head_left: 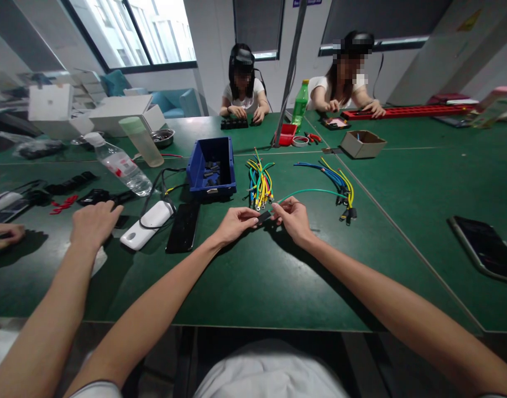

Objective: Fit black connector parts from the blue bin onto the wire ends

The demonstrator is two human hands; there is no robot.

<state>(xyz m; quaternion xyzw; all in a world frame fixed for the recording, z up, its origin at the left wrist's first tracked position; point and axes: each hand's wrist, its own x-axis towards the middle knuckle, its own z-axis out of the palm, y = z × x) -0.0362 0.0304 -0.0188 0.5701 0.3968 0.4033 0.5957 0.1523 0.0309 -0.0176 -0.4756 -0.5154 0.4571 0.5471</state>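
Note:
My left hand (237, 225) pinches a small black sleeve (264, 217) between thumb and fingers, low over the table. Close beside it, my right hand (293, 222) has its fingers closed on a green wire (313, 191), whose free length arcs off to the right. The wire's near end meets the black sleeve; whether it is inside cannot be made out. Just beyond my hands lies a bundle of yellow, green and blue wires (261, 179) with ring terminals. To the right, a second bundle of blue and yellow wires (339, 181) has black pieces at its near ends.
A blue bin (212, 189) with black pieces stands back left. Nearer lie a black phone (182, 228) and a white power bank (147, 225). Another person's arm (66, 287) reaches in at left. Two people sit opposite. A phone (485, 246) lies far right.

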